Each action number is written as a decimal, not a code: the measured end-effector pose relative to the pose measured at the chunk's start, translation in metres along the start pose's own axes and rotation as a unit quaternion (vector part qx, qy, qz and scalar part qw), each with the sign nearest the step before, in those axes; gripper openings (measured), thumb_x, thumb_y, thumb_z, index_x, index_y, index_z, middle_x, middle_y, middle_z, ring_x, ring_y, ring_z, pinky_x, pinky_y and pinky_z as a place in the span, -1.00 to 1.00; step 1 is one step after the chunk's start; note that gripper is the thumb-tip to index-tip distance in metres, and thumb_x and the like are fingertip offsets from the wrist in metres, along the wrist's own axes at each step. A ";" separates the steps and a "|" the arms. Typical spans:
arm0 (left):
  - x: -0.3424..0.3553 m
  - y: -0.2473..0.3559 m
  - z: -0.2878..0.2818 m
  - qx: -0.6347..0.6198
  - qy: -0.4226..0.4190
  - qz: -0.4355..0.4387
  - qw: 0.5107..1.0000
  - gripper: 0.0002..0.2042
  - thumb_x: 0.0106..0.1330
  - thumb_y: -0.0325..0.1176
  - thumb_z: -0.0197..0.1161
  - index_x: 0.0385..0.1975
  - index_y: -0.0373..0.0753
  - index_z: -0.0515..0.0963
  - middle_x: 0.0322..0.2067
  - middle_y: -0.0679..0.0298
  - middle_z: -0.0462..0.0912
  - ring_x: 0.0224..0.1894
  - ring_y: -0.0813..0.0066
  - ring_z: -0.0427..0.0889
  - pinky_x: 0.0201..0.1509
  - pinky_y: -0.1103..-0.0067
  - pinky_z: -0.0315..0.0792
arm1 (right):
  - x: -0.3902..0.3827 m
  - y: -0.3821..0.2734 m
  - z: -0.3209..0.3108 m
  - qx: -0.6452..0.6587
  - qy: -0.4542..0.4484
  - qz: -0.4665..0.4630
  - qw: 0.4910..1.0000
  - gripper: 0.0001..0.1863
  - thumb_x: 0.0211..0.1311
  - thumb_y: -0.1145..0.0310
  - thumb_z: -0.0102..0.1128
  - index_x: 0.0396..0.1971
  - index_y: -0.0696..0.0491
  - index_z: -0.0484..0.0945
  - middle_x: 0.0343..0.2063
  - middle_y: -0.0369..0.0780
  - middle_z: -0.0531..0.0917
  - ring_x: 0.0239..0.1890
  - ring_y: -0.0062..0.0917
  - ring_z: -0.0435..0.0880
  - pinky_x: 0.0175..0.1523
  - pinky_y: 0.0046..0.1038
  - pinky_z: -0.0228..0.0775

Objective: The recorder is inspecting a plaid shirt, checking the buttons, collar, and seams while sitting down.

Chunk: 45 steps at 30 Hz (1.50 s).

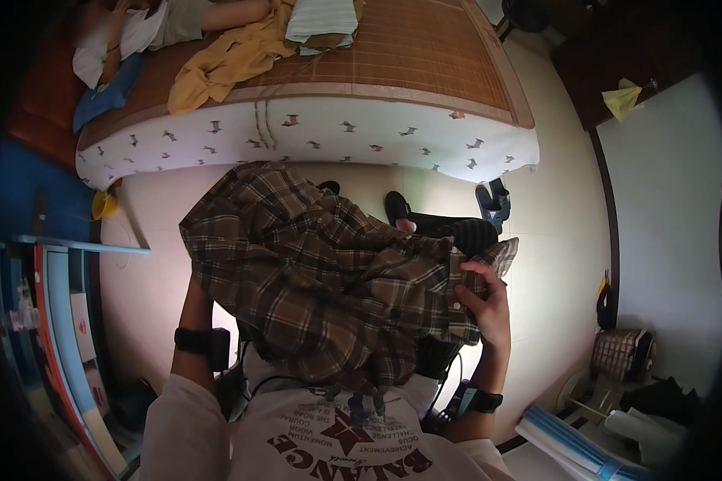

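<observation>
A brown plaid shirt with white buttons is bunched up in front of my chest, over my lap. At its right side my right hand grips the buttoned front edge, with thumb and fingers curled in around it. My left forearm reaches up under the shirt's left side, and the cloth hides my left hand and its fingers. Dark wristbands with small boxes sit on both of my wrists.
Ahead stands a bed with a woven mat, bearing a yellow garment, folded clothes and a person lying at the far left. Dark slippers are on the floor. Blue shelving stands left; a checked bag sits right.
</observation>
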<state>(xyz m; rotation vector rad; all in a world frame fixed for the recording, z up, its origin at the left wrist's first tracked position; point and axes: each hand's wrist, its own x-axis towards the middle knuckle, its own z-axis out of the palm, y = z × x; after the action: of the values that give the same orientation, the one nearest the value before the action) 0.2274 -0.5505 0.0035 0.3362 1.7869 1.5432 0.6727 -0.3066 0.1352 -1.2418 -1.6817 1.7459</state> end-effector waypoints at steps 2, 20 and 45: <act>-0.005 0.007 -0.007 0.005 0.020 0.013 1.000 -0.56 0.38 -0.40 0.19 0.26 -0.24 0.42 0.17 -0.06 0.52 0.35 0.13 0.40 0.35 0.27 0.37 | 0.004 0.005 -0.004 -0.061 0.090 -0.058 0.992 -0.59 0.09 0.73 0.27 -0.02 0.13 0.59 -0.26 -0.33 0.64 -0.25 -0.69 0.59 -0.11 -0.63 0.44; -0.108 0.116 0.122 0.488 -0.454 0.356 0.655 -0.61 0.25 -0.40 0.28 0.10 -0.16 0.58 0.19 0.05 0.56 0.36 0.11 0.42 0.44 0.28 0.30 | 0.009 0.021 -0.033 -0.331 0.216 -0.165 0.904 -0.59 -0.08 0.67 0.06 -0.13 0.18 0.60 -0.09 -0.06 0.62 -0.09 -0.28 0.65 0.10 -0.35 0.49; -0.105 0.114 0.108 0.203 0.170 0.328 0.907 -0.86 0.54 -0.37 -0.01 -0.24 -0.29 0.38 -0.26 0.21 0.51 -0.19 0.44 0.49 0.01 0.55 0.38 | 0.003 0.022 -0.026 -0.382 0.203 -0.137 0.891 -0.59 0.03 0.61 -0.01 -0.06 0.20 0.56 -0.05 0.06 0.61 0.02 0.02 0.60 0.19 -0.16 0.43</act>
<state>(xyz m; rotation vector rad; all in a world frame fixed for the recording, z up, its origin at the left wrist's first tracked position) 0.3430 -0.5093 0.1471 1.0081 2.4409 1.7276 0.6980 -0.2933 0.1162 -1.4398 -2.1990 0.5775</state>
